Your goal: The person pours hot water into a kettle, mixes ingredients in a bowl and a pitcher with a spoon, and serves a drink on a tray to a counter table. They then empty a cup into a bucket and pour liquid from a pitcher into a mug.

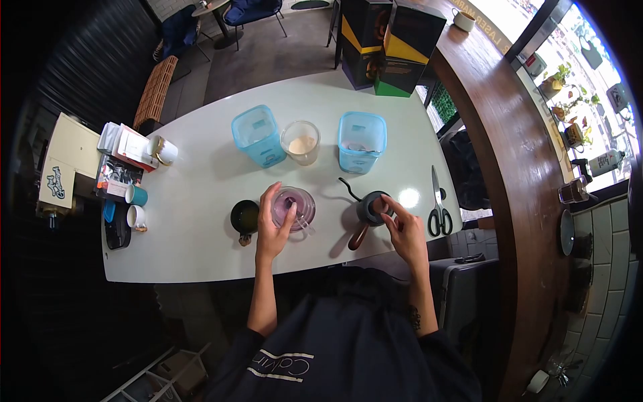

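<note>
Fingers of the right hand (408,236): thumb and forefinger curled in at the brown knob (379,205) on top of a dark kettle (368,212); whether they grip it, cannot tell. Kettle sits on the white counter (201,258), thin spout pointing away and left, brown handle toward the wearer.

Left hand (270,234) at the glass vessel (307,203), pinkish, its clear handle on the near right side. Thumb and forefinger reach over the near-left part, spread apart; a small dark piece shows by the thumb tip. Held or merely near, cannot tell.

Dark green cup (244,216) just left of the left hand. Scissors (439,206) right of the kettle, blades pointing away. Farther back, two blue tubs, left one (258,137) and right one (362,142), both upright; between them a clear cup (301,144) with beige contents, close beside the left tub.
</note>
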### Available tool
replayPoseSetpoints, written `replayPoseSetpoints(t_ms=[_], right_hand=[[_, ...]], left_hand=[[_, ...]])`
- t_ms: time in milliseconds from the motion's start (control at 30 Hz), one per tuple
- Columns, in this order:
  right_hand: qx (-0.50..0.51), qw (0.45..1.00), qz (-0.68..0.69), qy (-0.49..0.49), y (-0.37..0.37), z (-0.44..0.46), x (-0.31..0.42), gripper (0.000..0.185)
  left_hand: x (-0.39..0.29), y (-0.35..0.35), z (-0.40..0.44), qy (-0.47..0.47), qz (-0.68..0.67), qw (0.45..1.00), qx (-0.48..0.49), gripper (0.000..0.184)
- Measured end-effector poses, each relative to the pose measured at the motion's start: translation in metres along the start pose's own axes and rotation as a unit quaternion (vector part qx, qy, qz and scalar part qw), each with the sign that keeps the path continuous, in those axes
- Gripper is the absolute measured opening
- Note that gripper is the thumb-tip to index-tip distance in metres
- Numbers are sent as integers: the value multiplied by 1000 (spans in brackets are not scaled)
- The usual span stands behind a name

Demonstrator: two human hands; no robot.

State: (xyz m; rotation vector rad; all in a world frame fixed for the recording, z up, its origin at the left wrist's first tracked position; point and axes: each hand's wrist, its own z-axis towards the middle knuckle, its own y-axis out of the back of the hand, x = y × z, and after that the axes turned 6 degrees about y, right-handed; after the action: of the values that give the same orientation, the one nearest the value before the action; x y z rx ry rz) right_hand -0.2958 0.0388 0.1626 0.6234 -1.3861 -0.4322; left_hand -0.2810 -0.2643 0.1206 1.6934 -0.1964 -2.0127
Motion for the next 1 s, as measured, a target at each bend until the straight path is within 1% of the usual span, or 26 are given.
replayPoseSetpoints(t_ms=[33,133,267,367,433,467,500,533,567,633,733,867,933,967,1000], right_hand=[[1,1000,2,13,0,2,-2,43],[16,1000,-1,26,2,8,-1,42],[26,999,-15,18,4,13,0,43],[12,999,-34,-6,4,15,5,39],[-24,997,-69,-1,-3,15,6,33],[-23,997,-68,-1,-9,16,5,33],[-58,993,-99,17,-17,17,3,32],[-92,987,-128,35,-22,17,2,33],[-91,987,-127,36,-25,16,2,33],[-107,980,-169,11,-28,12,7,39],[-100,975,-197,-11,-27,8,7,44],[-84,984,-155,-3,-22,-4,19,48],[-41,994,-99,-7,-22,-11,22,51],[-39,994,-98,-5,-23,-14,26,51],[-17,999,-45,-17,-24,-17,31,57]], left_hand=[[1,-2,0,3,-2,1000,-8,53],[5,-5,0,2,0,1000,-16,52],[6,-8,0,28,-13,999,-23,53],[8,-11,1,41,-25,999,-20,54],[9,-11,0,46,-33,998,-25,54],[9,-11,0,46,-32,998,-25,54],[8,-11,0,46,-34,998,-24,54],[8,-10,0,46,-35,998,-23,55],[8,-10,1,46,-34,998,-24,55],[9,-11,0,39,-26,998,-31,56],[10,-12,0,36,-33,998,-36,56],[10,-16,-1,36,-55,997,-48,54],[9,-18,-2,31,-72,995,-63,53],[9,-20,-3,32,-71,995,-66,53],[9,-21,-3,28,-71,994,-74,52]])
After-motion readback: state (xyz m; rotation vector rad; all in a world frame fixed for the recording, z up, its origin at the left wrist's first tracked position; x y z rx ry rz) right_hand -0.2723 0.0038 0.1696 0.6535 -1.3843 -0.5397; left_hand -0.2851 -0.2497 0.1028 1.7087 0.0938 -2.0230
